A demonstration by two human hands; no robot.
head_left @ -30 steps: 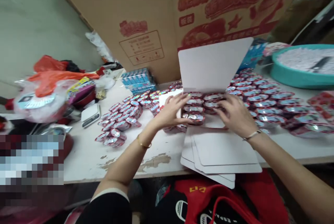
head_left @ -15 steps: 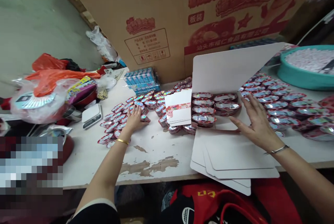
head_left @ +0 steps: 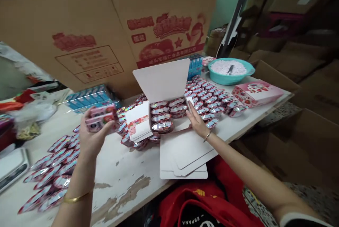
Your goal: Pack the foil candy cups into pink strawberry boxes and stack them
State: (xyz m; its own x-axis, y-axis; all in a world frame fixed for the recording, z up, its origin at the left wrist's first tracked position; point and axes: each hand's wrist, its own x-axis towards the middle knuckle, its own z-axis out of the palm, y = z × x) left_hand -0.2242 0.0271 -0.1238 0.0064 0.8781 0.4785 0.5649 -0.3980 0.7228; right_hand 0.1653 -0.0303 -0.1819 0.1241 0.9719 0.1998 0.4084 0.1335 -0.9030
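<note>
My left hand (head_left: 91, 137) is wrapped round two small pink packs (head_left: 102, 117), lifted above the table left of the open box. An open white box (head_left: 162, 78) stands mid-table with its lid raised; two columns of shiny red-edged packs (head_left: 161, 117) fill its left and back right. At the box's right wall is my right hand (head_left: 196, 121), fingers extended against the edge and thumb near the box's front. White flat cards (head_left: 185, 153) lie in front of the box. Rows of similar packs (head_left: 57, 160) sit at the left, and more packs (head_left: 206, 96) at the right.
A large brown carton (head_left: 119, 25) rises behind the table (head_left: 127, 191). Blue wrapped boxes (head_left: 90, 96) stand back left, a white scale (head_left: 13, 167) at far left. On the right are a teal basin (head_left: 227, 77) of small white pieces and a pink box (head_left: 256, 93).
My left hand has lifted small packs off the left group and closed round them. The view has swung to the right. My right hand stays at the box's right side.
</note>
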